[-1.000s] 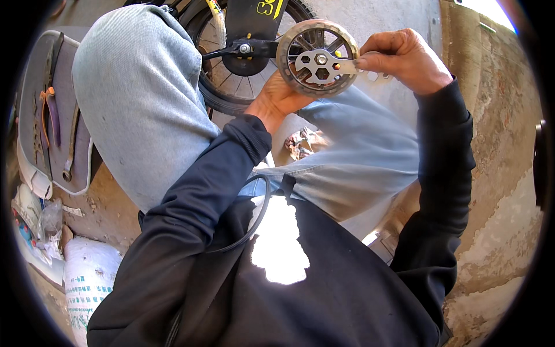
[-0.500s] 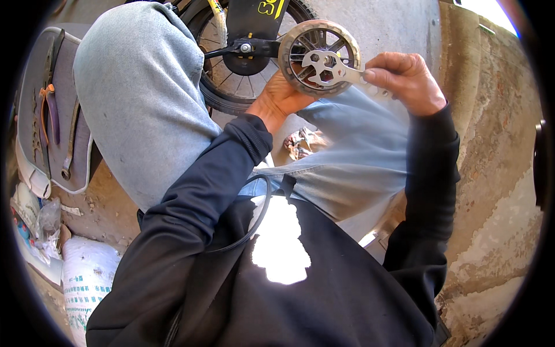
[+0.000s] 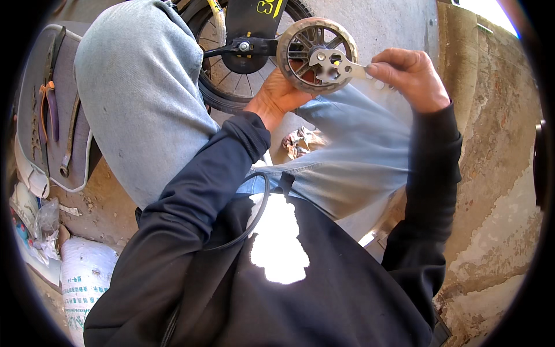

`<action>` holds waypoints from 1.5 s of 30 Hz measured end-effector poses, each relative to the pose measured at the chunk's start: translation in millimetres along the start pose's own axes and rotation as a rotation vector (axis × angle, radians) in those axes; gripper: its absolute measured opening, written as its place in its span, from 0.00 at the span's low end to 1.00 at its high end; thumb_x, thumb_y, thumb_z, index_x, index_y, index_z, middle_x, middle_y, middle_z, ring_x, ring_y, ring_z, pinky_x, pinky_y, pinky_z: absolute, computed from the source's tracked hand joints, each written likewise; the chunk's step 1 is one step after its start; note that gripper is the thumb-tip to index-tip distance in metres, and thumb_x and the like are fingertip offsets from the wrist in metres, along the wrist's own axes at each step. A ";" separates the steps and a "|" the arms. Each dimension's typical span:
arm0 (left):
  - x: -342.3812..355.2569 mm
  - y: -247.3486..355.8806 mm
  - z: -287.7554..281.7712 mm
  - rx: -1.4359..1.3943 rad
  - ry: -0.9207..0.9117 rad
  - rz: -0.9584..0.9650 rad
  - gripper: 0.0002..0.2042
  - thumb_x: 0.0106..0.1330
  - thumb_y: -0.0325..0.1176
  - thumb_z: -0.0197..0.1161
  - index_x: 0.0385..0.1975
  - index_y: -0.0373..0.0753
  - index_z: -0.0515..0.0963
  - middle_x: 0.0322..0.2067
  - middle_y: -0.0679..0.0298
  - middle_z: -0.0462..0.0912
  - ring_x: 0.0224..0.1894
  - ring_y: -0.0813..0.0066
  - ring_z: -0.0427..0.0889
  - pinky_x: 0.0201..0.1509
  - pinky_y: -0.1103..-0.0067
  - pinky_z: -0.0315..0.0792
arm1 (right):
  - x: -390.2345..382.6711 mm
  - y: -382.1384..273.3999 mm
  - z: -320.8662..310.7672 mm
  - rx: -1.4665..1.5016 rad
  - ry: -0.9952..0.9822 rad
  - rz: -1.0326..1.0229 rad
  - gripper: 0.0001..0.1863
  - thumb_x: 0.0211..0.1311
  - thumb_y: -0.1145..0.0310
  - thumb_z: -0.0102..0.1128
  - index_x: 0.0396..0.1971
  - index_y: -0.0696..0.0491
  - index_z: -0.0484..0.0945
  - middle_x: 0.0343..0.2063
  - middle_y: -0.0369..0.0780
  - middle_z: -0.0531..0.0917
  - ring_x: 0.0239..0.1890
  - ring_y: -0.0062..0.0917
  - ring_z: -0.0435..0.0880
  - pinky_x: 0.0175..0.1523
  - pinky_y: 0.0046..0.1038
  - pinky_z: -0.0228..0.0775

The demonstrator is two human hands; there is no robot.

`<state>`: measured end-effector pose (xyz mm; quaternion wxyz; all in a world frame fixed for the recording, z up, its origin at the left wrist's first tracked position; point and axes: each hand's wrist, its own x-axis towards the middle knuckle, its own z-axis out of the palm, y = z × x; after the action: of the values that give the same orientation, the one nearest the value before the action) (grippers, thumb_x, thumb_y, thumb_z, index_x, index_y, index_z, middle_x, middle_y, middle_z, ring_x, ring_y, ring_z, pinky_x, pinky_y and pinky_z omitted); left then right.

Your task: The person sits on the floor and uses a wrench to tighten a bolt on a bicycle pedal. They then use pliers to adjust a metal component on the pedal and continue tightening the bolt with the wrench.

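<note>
A small training wheel [image 3: 284, 45] with a clear tyre and dark spokes stands beside a child's bicycle wheel [image 3: 208, 87]. From below, my left hand [image 3: 274, 97] grips the training wheel's lower rim, its fingers partly hidden behind the wheel. My right hand [image 3: 411, 76] pinches the handle of a flat silver multi-hole bicycle wrench [image 3: 348, 70] between thumb and fingers. The wrench's head lies over the training wheel's hub, with one hole at the hub bolt [image 3: 320, 56]. Whether the bolt is seated in that hole I cannot tell. A black bracket [image 3: 263, 46] joins the training wheel to the bicycle.
On a grey pad [image 3: 81, 156] at the left lie pliers [image 3: 53, 110] and a long ring spanner [image 3: 70, 139]. A white sack [image 3: 87, 272] stands at the lower left. A stained wall [image 3: 491, 162] rises on the right. My knee [image 3: 144, 87] is close to the bicycle.
The wrench has turned slightly and shifted, bringing a hole of its head to the hub bolt. My right hand moved a little right and down; my left hand keeps its grip.
</note>
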<state>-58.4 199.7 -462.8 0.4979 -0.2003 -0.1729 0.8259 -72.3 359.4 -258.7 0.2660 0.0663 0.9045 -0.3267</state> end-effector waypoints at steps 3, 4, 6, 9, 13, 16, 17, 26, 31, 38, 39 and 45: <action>0.0 0.3 0.8 0.001 -0.012 -0.014 0.15 0.62 0.36 0.59 0.48 0.42 0.74 0.50 0.62 0.76 0.52 0.66 0.73 0.59 0.67 0.68 | 8.5 0.4 -8.3 -0.001 -0.053 0.044 0.14 0.56 0.59 0.65 0.30 0.56 0.83 0.20 0.36 0.79 0.21 0.17 0.73 0.27 0.20 0.68; -0.3 0.4 1.6 0.011 -0.018 -0.010 0.15 0.62 0.36 0.59 0.48 0.42 0.74 0.49 0.62 0.76 0.52 0.66 0.73 0.59 0.67 0.68 | 10.3 0.2 -9.5 0.010 -0.062 0.043 0.14 0.56 0.59 0.65 0.29 0.56 0.83 0.20 0.36 0.79 0.21 0.17 0.73 0.28 0.20 0.68; -0.9 0.0 2.8 0.031 -0.029 -0.004 0.15 0.62 0.36 0.59 0.48 0.42 0.74 0.49 0.62 0.76 0.52 0.67 0.73 0.59 0.67 0.68 | 12.2 0.6 -10.6 0.033 -0.080 0.042 0.14 0.56 0.59 0.65 0.29 0.56 0.83 0.19 0.36 0.79 0.21 0.17 0.73 0.28 0.19 0.68; -1.0 0.0 -2.8 0.011 -0.075 0.001 0.15 0.62 0.37 0.59 0.48 0.42 0.74 0.49 0.62 0.76 0.52 0.66 0.73 0.58 0.67 0.68 | 10.7 0.4 -7.8 -0.011 -0.048 0.082 0.13 0.56 0.60 0.65 0.30 0.56 0.83 0.20 0.36 0.79 0.22 0.17 0.74 0.28 0.19 0.68; -0.2 0.1 -5.4 -0.021 -0.051 0.009 0.15 0.63 0.37 0.58 0.48 0.42 0.74 0.50 0.62 0.75 0.52 0.66 0.73 0.59 0.66 0.68 | 3.6 5.0 -0.7 0.031 -0.013 0.050 0.12 0.57 0.62 0.64 0.30 0.57 0.83 0.20 0.37 0.80 0.22 0.18 0.74 0.29 0.20 0.68; -0.7 -1.1 -4.1 -0.035 -0.062 0.020 0.15 0.63 0.37 0.57 0.48 0.42 0.74 0.50 0.61 0.75 0.53 0.66 0.73 0.59 0.67 0.68 | -5.4 5.3 9.2 0.088 0.051 0.036 0.12 0.57 0.62 0.64 0.31 0.57 0.83 0.20 0.37 0.79 0.23 0.18 0.73 0.29 0.21 0.67; -0.7 -0.9 -4.0 -0.039 -0.063 0.017 0.15 0.64 0.37 0.57 0.48 0.42 0.74 0.50 0.61 0.75 0.53 0.66 0.72 0.59 0.67 0.67 | -7.5 4.3 12.3 0.103 0.064 0.050 0.12 0.57 0.62 0.64 0.31 0.57 0.83 0.20 0.37 0.79 0.23 0.18 0.73 0.29 0.21 0.67; 1.0 0.0 -10.1 -0.159 -0.142 -0.034 0.19 0.65 0.39 0.54 0.53 0.40 0.70 0.54 0.57 0.71 0.57 0.61 0.69 0.63 0.63 0.63 | -25.4 -2.6 35.5 0.257 0.210 0.165 0.13 0.55 0.61 0.66 0.31 0.56 0.84 0.19 0.35 0.79 0.22 0.16 0.71 0.27 0.19 0.64; -1.4 -2.5 0.5 -0.046 -0.053 -0.029 0.19 0.64 0.41 0.56 0.52 0.40 0.70 0.53 0.59 0.73 0.56 0.64 0.71 0.63 0.65 0.65 | -26.5 -4.0 35.8 0.246 0.213 0.179 0.12 0.56 0.62 0.66 0.30 0.57 0.83 0.18 0.34 0.78 0.22 0.15 0.71 0.27 0.18 0.64; -3.1 -2.3 9.3 0.025 -0.109 -0.042 0.21 0.64 0.43 0.56 0.54 0.40 0.69 0.53 0.58 0.72 0.56 0.62 0.71 0.62 0.63 0.66 | -17.5 -13.2 21.5 0.082 0.146 0.148 0.12 0.56 0.62 0.65 0.30 0.57 0.83 0.18 0.35 0.78 0.23 0.16 0.72 0.28 0.19 0.66; -1.6 -0.9 7.1 0.041 -0.121 -0.045 0.21 0.64 0.43 0.56 0.54 0.40 0.69 0.53 0.58 0.72 0.56 0.62 0.71 0.62 0.63 0.66 | -18.7 -12.5 22.6 0.082 0.150 0.143 0.12 0.56 0.62 0.65 0.30 0.57 0.83 0.18 0.35 0.78 0.22 0.16 0.72 0.28 0.19 0.66; 4.0 2.0 -17.0 -0.075 -0.125 -0.026 0.20 0.65 0.42 0.54 0.53 0.40 0.69 0.53 0.58 0.73 0.56 0.63 0.71 0.62 0.63 0.65 | -27.1 -6.0 38.7 0.190 0.227 0.182 0.12 0.56 0.62 0.65 0.30 0.57 0.83 0.17 0.34 0.77 0.20 0.15 0.70 0.26 0.18 0.64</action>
<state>-53.0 203.8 -479.0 0.4889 -0.1645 -0.2369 0.8233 -34.1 331.9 -266.1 0.1832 0.2094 0.8840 -0.3757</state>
